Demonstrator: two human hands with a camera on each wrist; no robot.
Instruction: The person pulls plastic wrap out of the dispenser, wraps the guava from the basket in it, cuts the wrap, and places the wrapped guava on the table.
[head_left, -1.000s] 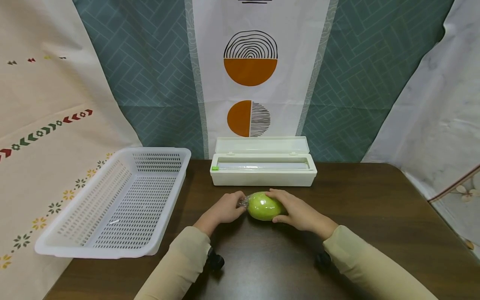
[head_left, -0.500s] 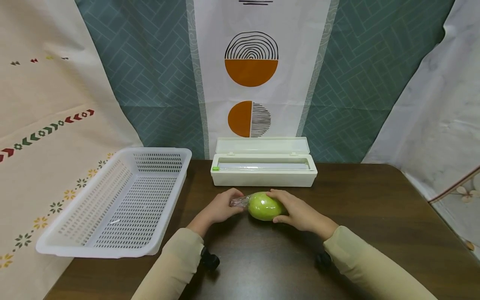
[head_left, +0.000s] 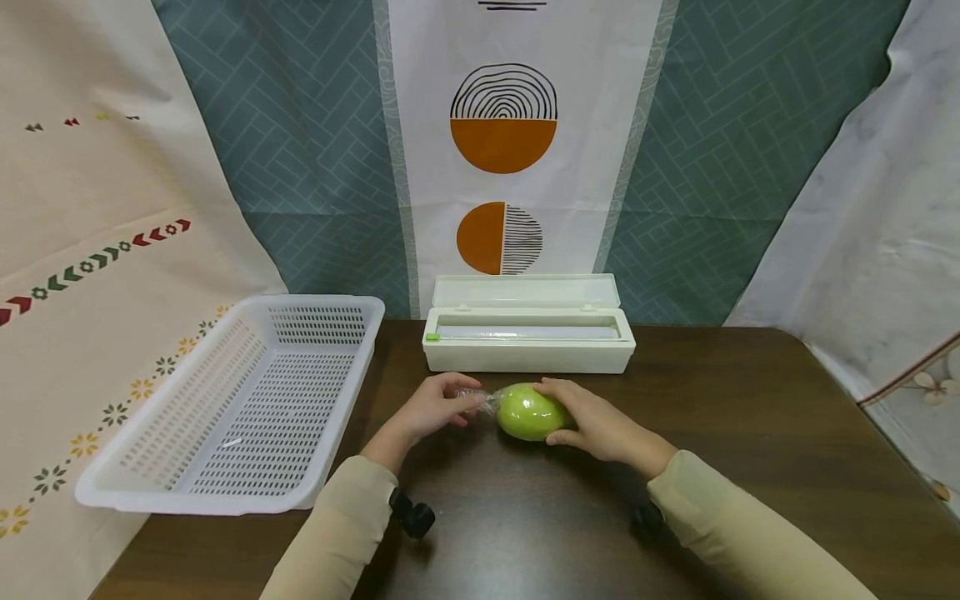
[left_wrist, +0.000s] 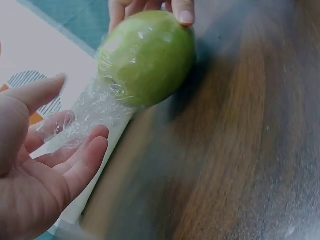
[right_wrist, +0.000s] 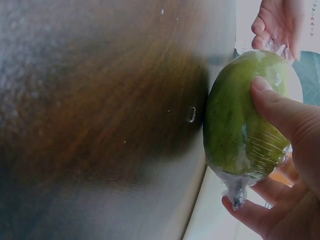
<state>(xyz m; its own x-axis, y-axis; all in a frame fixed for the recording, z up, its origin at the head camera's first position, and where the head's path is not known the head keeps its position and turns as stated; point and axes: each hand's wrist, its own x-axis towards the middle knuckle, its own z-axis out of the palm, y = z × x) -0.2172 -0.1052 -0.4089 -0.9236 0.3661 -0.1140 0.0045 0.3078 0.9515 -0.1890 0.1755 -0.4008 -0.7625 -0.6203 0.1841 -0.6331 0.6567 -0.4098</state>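
Note:
A green mango wrapped in clear cling film lies on the brown table. My right hand grips its right end, the thumb pressing the near side and fingers curled behind. In the right wrist view a short twisted film end sticks out by those fingers. A loose tail of film stretches from the mango's other end to my left hand. There the film lies over the spread fingers, while the thumb stands apart from them.
Behind the mango stands a white cling film dispenser, its lid raised and a roll inside. A white perforated basket sits on the left. Patterned cloths hang behind the table.
My left hand has drawn back left along the film tail, and its fingers have loosened and spread. My right hand and the mango have stayed in place.

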